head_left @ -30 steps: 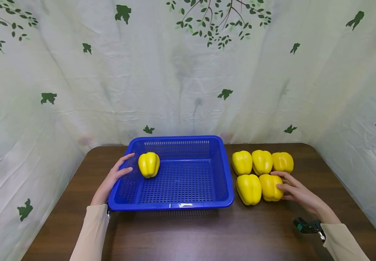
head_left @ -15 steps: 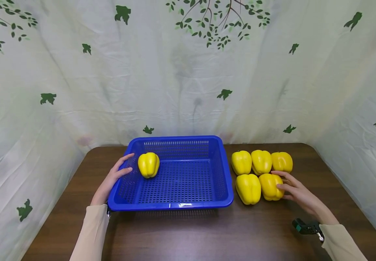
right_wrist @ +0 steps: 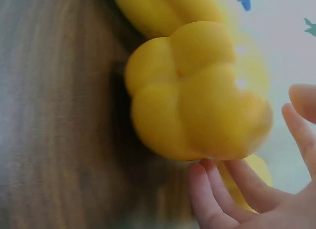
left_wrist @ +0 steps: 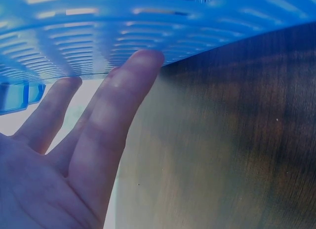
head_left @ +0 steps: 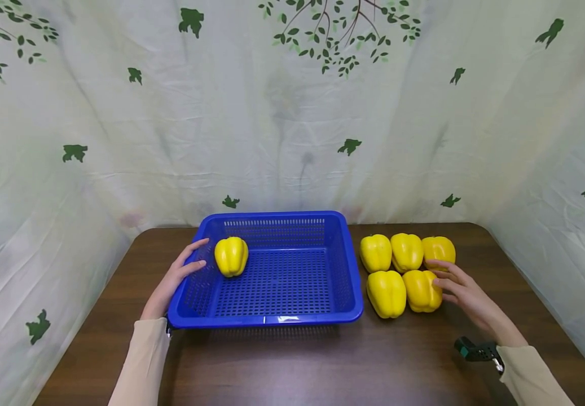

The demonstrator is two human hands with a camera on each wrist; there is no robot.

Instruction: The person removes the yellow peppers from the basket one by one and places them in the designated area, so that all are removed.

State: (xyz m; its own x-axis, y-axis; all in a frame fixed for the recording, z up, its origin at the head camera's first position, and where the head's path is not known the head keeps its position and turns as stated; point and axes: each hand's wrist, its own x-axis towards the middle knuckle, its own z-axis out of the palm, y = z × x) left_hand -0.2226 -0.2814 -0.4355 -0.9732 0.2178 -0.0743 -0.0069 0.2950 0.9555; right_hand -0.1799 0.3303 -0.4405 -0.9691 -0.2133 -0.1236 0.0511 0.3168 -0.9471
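Right hand [head_left: 467,296] has lifted slightly, relaxed fingers [right_wrist: 217,199] touching a pepper [head_left: 422,290]; fingertips partly hidden.

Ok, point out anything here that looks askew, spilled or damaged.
Nothing stands out. One yellow pepper sits in the blue basket, five more are grouped on the table, all looking intact.

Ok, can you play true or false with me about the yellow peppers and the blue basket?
1. One yellow pepper lies inside the blue basket. True.
2. Three peppers sit on the table beside the basket. False: there are five.
3. The left hand touches the basket's side. True.
4. The right hand lifts a pepper high in the air. False: its fingers reach for the front right pepper, which sits on the table.
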